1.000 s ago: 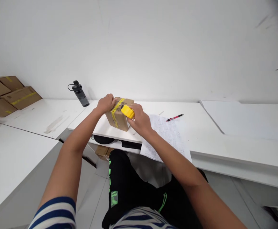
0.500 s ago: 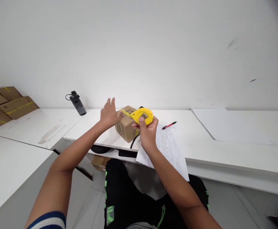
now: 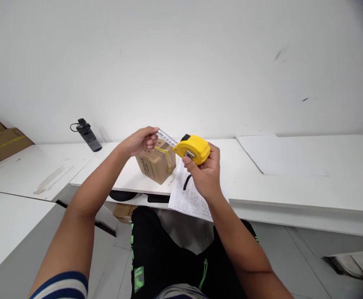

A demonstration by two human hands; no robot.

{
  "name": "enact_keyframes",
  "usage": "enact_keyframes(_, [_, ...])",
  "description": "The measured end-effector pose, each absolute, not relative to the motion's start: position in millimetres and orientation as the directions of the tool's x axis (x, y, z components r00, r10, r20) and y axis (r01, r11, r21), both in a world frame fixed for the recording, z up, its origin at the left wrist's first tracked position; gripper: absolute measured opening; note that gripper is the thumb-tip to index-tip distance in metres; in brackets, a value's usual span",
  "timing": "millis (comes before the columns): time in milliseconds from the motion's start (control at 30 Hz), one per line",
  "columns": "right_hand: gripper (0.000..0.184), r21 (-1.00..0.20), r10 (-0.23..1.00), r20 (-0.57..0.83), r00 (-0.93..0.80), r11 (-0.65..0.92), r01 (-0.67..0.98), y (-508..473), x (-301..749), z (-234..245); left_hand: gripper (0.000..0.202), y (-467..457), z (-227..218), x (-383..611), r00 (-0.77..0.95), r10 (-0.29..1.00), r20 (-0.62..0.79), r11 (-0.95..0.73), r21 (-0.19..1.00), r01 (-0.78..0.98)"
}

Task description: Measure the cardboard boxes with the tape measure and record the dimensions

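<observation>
One white wall (image 3: pixel 181 62) rises behind the long white worktop (image 3: pixel 293 191). Cardboard boxes (image 3: pixel 6 143) with yellow tape are stacked near the wall at far left. Toward the right, a large white sheet (image 3: pixel 281 158) lies flat, its back edge by the wall. Nearer the middle sits a single carton (image 3: pixel 156 166), printed on its sides and banded with yellow tape. A handwritten paper (image 3: pixel 190 199) lies just right of it and overhangs the front edge. The dark bottle (image 3: pixel 87 135) is left of the carton, close to the wall.

The right hand (image 3: pixel 208 174) has its fingers wrapped around the yellow tape measure (image 3: pixel 196 147), held in the air right of the carton. The left hand (image 3: pixel 139 142) has thumb and fingers pinched together on the end of the silvery blade (image 3: pixel 166 137), which slants down between the hands; whether it touches the carton I cannot tell. A black strap (image 3: pixel 186 182) curves below the tape measure, over the paper.
</observation>
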State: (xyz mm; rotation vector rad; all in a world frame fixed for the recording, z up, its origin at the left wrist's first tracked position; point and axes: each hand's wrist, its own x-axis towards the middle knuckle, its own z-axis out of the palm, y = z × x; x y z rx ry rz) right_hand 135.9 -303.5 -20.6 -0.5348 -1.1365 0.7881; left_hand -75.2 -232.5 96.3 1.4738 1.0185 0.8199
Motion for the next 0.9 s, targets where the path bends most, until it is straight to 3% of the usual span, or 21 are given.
enact_keyframes(100, [0.057,-0.758,0.808,0.547,0.219,0.589,-0.28,-300.8,143.1,-27.3,0.04,-185.8,85.4,-115.0,0.063,0.998,0.001,-0.014,0.98,0.198])
enact_keyframes(167, [0.055,-0.803,0.852,0.49,0.184,0.523,-0.286,-295.3,144.6,-34.0,0.037,-164.6,72.0,-139.8,-0.176,0.984,0.024,0.046,0.921,0.386])
enact_keyframes(233, [0.056,-0.845,0.888,0.439,0.135,0.46,-0.274,-287.0,144.2,-40.9,0.035,-155.4,56.2,-156.8,-0.251,0.966,0.062,0.1,0.805,0.585])
enact_keyframes(300, [0.057,-0.875,0.906,0.41,0.103,0.422,-0.238,-277.0,142.3,-46.8,0.033,-155.2,41.6,-164.2,-0.214,0.974,0.069,0.101,0.716,0.69])
enact_keyframes(433, [0.055,-0.922,0.929,0.368,0.041,0.37,-0.115,-259.0,134.1,-52.6,0.023,-160.7,29.9,-159.8,-0.068,0.997,0.037,0.027,0.659,0.752])
enact_keyframes(633, [0.058,-0.953,0.952,0.303,-0.042,0.302,-0.029,-241.2,125.4,-50.7,0.035,-162.7,46.0,-148.9,0.167,0.986,0.012,-0.146,0.554,0.82])
enact_keyframes(733, [0.056,-0.957,0.953,0.291,-0.088,0.288,-0.041,-235.1,128.5,-50.9,0.033,-166.5,48.8,-145.6,0.149,0.989,0.008,-0.133,0.505,0.853])
enact_keyframes(900, [0.054,-0.95,0.948,0.311,-0.062,0.308,-0.056,-232.9,130.6,-52.4,0.034,-174.5,46.4,-140.4,0.007,0.999,0.037,-0.026,0.54,0.841])
